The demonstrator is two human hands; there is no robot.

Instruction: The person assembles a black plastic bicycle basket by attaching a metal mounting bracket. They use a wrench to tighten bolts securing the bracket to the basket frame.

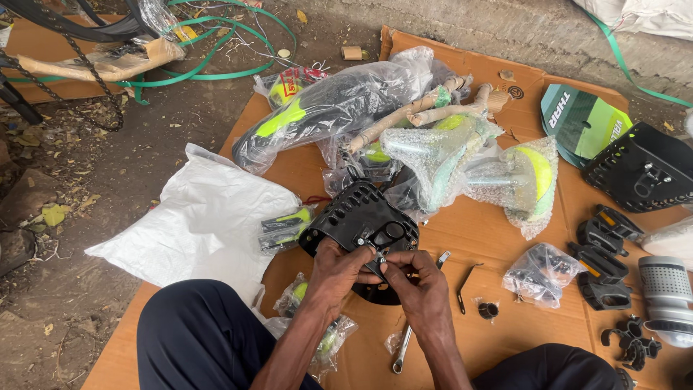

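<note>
A black perforated plastic cover (354, 213) lies on the cardboard sheet (476, 231) in front of my knees. My left hand (338, 269) grips its near edge beside a metal bracket. My right hand (417, 278) pinches a small fastener at that same bracket, fingers closed; the fastener itself is mostly hidden by my fingertips. A silver spanner (401, 350) lies under my right wrist, pointing toward me.
Plastic-wrapped bicycle parts (433, 144) crowd the cardboard's far half. Black pedals (603, 263), a second black cover (642, 170) and a silver cylinder (668, 292) sit at right. A white sack (202, 217) lies left, a hex key (465, 285) near my right hand.
</note>
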